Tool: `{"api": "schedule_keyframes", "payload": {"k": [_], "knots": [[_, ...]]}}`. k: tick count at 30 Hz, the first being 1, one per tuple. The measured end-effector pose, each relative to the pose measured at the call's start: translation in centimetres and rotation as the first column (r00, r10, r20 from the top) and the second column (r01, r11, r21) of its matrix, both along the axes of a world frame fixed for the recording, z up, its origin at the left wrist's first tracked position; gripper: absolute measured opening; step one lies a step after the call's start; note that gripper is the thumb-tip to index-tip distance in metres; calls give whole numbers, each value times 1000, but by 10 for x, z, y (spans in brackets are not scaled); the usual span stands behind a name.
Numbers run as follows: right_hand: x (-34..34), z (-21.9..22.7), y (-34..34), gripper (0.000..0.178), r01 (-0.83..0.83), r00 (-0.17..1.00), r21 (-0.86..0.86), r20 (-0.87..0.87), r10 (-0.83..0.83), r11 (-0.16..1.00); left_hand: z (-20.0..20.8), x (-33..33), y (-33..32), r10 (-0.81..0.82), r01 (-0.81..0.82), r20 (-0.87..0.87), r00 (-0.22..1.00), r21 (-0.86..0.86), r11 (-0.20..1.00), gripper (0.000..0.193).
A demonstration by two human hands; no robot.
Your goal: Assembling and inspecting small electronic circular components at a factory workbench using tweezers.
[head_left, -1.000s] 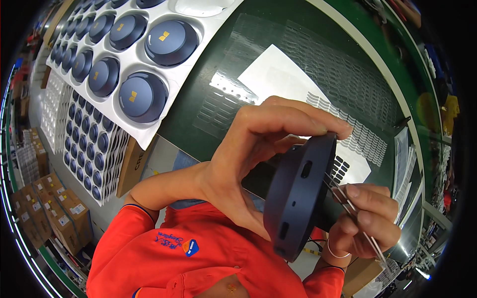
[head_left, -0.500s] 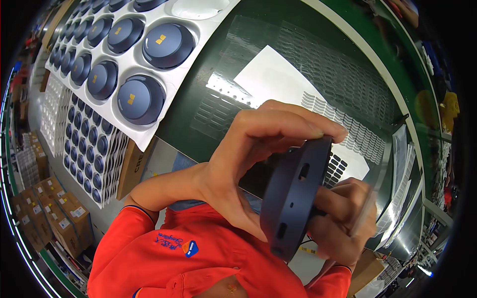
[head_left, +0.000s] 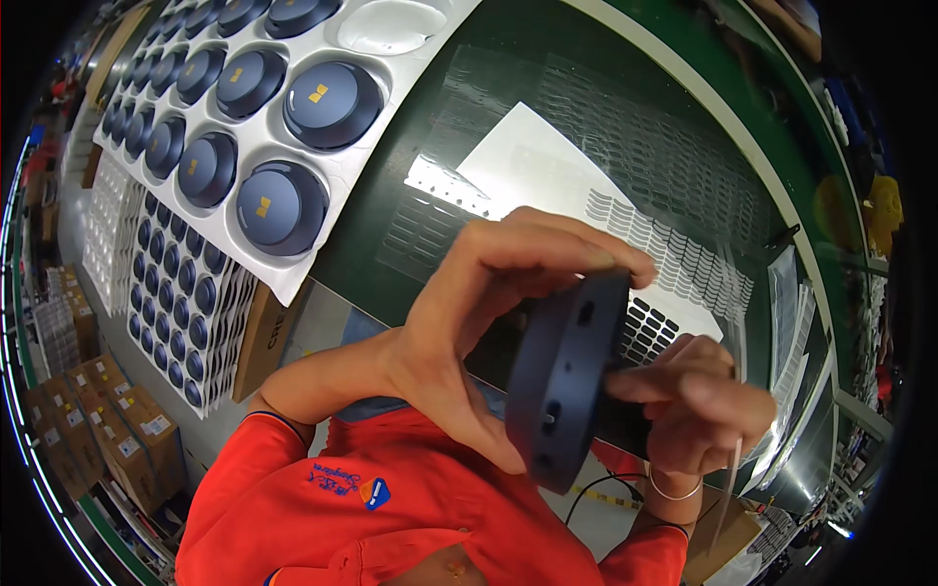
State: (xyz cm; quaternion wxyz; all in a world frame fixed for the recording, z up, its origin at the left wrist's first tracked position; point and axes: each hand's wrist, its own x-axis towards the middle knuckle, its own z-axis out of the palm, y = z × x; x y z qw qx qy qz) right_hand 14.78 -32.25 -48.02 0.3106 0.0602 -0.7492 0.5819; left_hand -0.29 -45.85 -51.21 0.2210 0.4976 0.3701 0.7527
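Observation:
A dark blue round headphone ear cup (head_left: 567, 381) is held on edge in my left hand (head_left: 440, 322), the thumb below and the fingers at its top. Small slots and holes line the rim facing me. My right hand (head_left: 699, 400) is at the cup's right side, index finger reaching to its face and the other fingers curled. A slim pale strip-like thing (head_left: 728, 488), blurred, hangs from this hand; its kind does not show. Beyond the hands lies a white sheet (head_left: 532, 146) with rows of dark rounded stickers (head_left: 650, 327).
At the left, a white moulded tray (head_left: 293, 278) holds several similar ear cups (head_left: 283, 207). Clear die-cut sheets (head_left: 664, 127) lie on the green table (head_left: 371, 220). Stacked trays (head_left: 176, 293) and cardboard boxes (head_left: 107, 420) stand lower left. A pale rail (head_left: 703, 88) curves along the table's far side.
The ear cup and my left hand have shifted slightly left. My right hand has moved outward to the right, its index finger now straighter against the cup. The view has tilted slightly.

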Motion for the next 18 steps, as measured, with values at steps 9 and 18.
{"api": "schedule_keyframes", "payload": {"k": [9,18], "knots": [[7,0,18,45,197,971,-26,-130,-198,980,-1,-5,4,102,-104,-155,983,0,995,57],[17,8,13,44,291,947,-25,-136,-291,956,38,-18,-40,65,-94,-206,976,-136,986,55]]}}
